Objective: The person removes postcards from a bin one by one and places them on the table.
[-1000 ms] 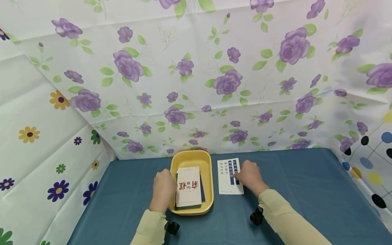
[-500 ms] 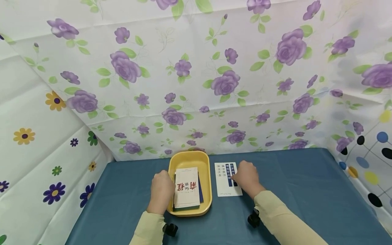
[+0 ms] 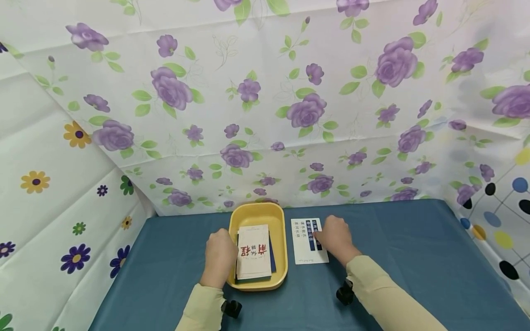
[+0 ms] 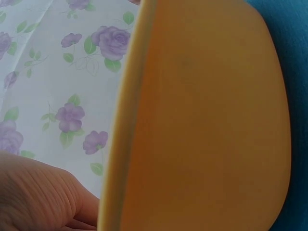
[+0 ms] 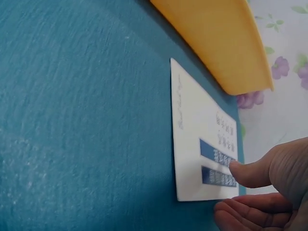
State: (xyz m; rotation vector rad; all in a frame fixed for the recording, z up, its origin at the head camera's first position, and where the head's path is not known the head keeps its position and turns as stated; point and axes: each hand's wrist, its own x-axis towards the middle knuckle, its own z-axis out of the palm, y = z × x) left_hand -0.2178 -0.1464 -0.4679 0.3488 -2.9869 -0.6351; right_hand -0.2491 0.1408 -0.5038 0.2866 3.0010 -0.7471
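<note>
- Touching the white card (image 3: 301, 248), the thumb of your right hand (image 3: 338, 239) rests on its printed face by the right edge; your other fingers curl beside that edge, a narrow grip, though you cannot tell from these views whether they close beneath it.
- Curled at the left rim of the yellow tray (image 3: 257, 213), your left hand (image 3: 221, 256) appears to hold that rim, the thumb passing behind it in the left wrist view.
- Your white card lies on the table (image 3: 393, 239), just right of the tray and apart from it, seemingly flat.
- Judging by how things lie, one part stands done: a stack is inside the tray. The white card is the only loose piece in view and remains outside; you cannot tell from this moment alone whether it has come out or is yet to go in.
- Its long axis runs away from you, nearly parallel to the tray's; the short edge with a faint script line faces you, and the two blue bands run lengthwise toward your right hand.
- Within the tray, your stack shows a white booklet (image 3: 253, 264) with red characters on top, long axis also front to back, over dark green and blue edges.
- Beyond the table, you face a flowered cloth (image 3: 215, 115).
</note>
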